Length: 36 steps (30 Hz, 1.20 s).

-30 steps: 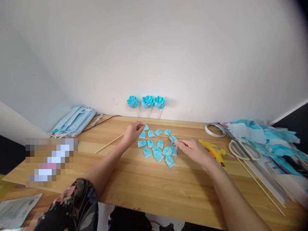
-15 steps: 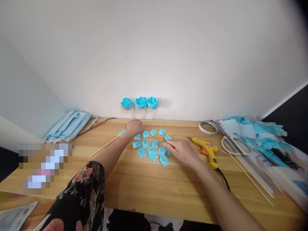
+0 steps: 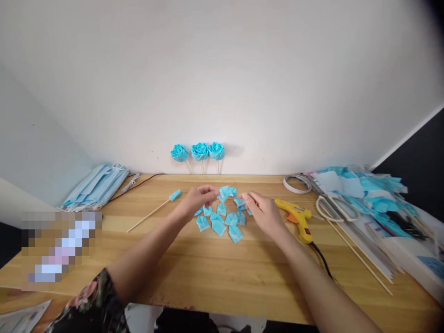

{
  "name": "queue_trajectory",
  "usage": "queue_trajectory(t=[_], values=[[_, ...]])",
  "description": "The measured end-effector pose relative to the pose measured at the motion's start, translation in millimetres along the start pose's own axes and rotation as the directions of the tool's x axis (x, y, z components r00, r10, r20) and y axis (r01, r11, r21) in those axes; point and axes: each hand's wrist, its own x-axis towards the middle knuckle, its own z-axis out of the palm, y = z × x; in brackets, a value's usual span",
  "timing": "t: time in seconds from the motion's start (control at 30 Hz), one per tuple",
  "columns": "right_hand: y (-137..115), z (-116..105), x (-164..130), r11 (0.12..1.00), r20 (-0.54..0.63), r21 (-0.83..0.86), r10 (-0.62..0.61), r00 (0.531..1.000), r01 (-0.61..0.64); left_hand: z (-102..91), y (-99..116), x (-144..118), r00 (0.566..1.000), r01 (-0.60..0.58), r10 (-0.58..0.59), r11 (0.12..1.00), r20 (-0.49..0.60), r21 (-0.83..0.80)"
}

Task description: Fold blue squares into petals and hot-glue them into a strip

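Observation:
My left hand (image 3: 200, 200) pinches a folded blue petal (image 3: 225, 193) by its left side, raised over the other pieces. My right hand (image 3: 262, 210) faces it from the right, thumb and fingers pressed together near another petal; what they hold, if anything, is too small to tell. Below and between the hands lie several folded blue petals (image 3: 218, 225) on the wooden table. To the left rests a thin wooden stick (image 3: 148, 215) with a small blue roll (image 3: 175, 195) at its tip.
Three blue flowers (image 3: 200, 151) on sticks lean against the wall. A yellow glue gun (image 3: 294, 213), white-handled scissors (image 3: 335, 209), a tape roll (image 3: 297, 183) and blue fabric scraps (image 3: 364, 189) lie right. Stacked face masks (image 3: 95, 187) are at the back left.
My left hand has moved right and nearer from the back row and now holds up a petal. My right hand has shifted slightly, its fingertips higher. The stick's blue tip is uncovered.

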Motion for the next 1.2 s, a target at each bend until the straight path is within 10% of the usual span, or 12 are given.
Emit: queue_trajectory(t=[0.23, 0.77, 1.0, 1.2], values=[[0, 8, -1, 0.910, 0.244, 0.400, 0.010, 0.970, -0.110, 27.8, -4, -25, 0.993, 0.091, -0.069, 0.967, 0.101, -0.239], [8, 12, 1, 0.921, 0.214, 0.352, 0.092, 0.972, -0.165, 35.9, -17, -20, 0.993, 0.076, -0.056, 0.979, 0.109, -0.189], [6, 14, 1, 0.932, 0.162, 0.331, 0.101, 0.982, -0.151, 32.2, -17, -24, 0.999, 0.017, -0.011, 0.988, 0.039, -0.152], [16, 10, 5, 0.854, -0.058, 0.483, 0.255, 0.965, -0.197, 6.5, -18, -17, 0.972, 0.000, -0.040, 0.985, -0.230, -0.172]])
